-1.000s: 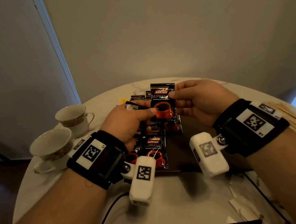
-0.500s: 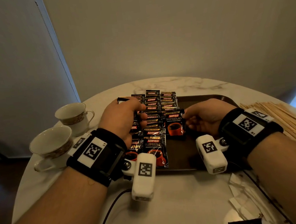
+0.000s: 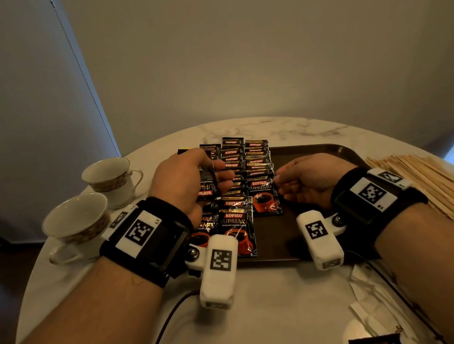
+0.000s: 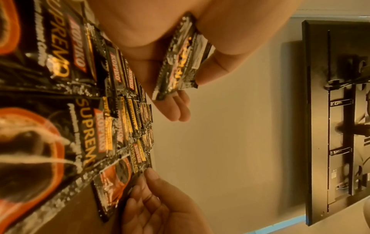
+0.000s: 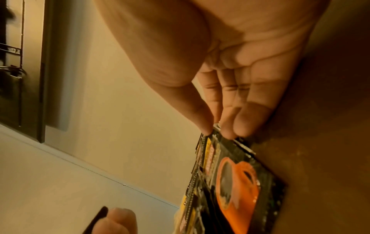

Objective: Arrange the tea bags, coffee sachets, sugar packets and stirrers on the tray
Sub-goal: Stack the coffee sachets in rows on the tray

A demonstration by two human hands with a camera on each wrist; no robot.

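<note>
"KOPIKO SUPREMO Premium Instant Coffee" on the black coffee sachets (image 3: 263,198)

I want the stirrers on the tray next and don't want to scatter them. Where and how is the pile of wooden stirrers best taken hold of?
Probably across the middle of the wooden stirrers, with the right hand coming from above and closing its grip crosswise. They lie flat on the table in a roughly parallel bundle right of the tray, so a mid-length grip should keep them balanced.
</note>
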